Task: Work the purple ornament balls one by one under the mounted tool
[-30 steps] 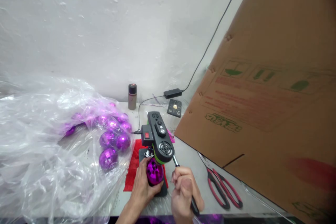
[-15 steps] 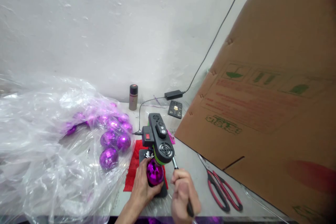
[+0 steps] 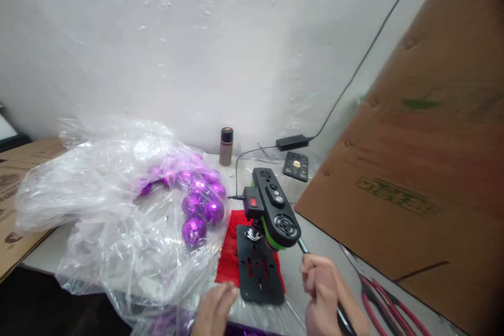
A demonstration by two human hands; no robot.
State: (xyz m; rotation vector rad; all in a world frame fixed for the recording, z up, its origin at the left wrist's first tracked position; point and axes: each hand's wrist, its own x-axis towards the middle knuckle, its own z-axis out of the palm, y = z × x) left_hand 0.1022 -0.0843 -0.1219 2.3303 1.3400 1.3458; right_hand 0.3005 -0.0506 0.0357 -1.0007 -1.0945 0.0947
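A small black-and-green drill press (image 3: 275, 215) stands on a slotted black base plate (image 3: 258, 273) over a red cloth (image 3: 228, 265). The base plate is bare under the drill head. My right hand (image 3: 326, 294) grips the press's lever handle at the lower right. My left hand (image 3: 214, 310) hovers at the table's front edge, just left of the plate, fingers stretched out and nothing seen in it. Shiny purple mirror balls (image 3: 200, 205) lie in a clear plastic bag (image 3: 110, 220) to the left.
A large cardboard sheet (image 3: 413, 168) leans along the right side. Red-handled cutters (image 3: 389, 310) lie at its foot. A small bottle (image 3: 226, 146), a power adapter (image 3: 292, 142) and a black remote (image 3: 296, 166) sit near the wall. Flat cardboard (image 3: 16, 189) lies at far left.
My left hand has left the base plate and the purple ball it held under the drill is gone from there. The view has swung left. My right hand stays on the lever.
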